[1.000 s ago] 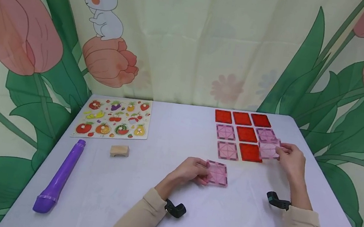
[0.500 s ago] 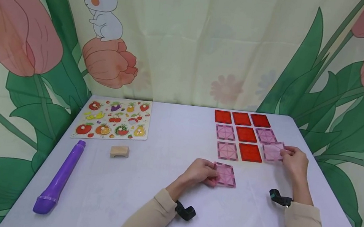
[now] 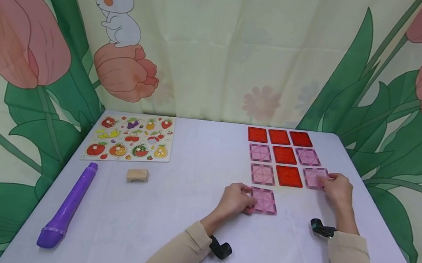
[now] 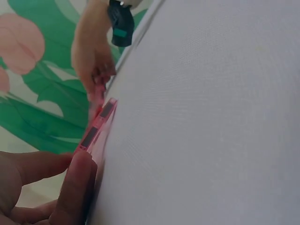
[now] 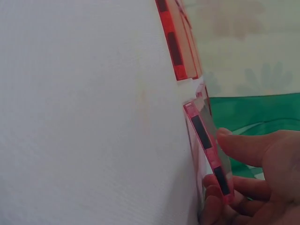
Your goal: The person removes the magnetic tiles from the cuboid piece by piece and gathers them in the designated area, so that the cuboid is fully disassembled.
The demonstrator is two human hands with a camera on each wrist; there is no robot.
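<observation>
My right hand [image 3: 338, 191] pinches a clear pink square magnetic tile [image 3: 312, 177] by its right edge, at the front right corner of a block of tiles. In the right wrist view this tile [image 5: 206, 140] tilts a little over the white cloth, thumb on one face and fingers on the other. My left hand [image 3: 236, 198] pinches another pink magnetic tile [image 3: 266, 201] by its left edge, in front of the block. Its fingers and thumb close on the tile's edge [image 4: 96, 129] in the left wrist view. Red tiles [image 3: 285, 155] and pink tiles [image 3: 259, 153] lie in rows beyond.
A fruit picture board [image 3: 140, 151] lies at the back left. In front of it are a small wooden arch block [image 3: 137, 175] and a purple toy microphone [image 3: 67, 206]. A printed curtain [image 3: 213, 52] hangs behind the white-covered table [image 3: 193, 147].
My left hand has moved right with its pink tile. My right hand has shifted its tile slightly right, then lowered it into line with the front row, clear of the pink tile behind.
</observation>
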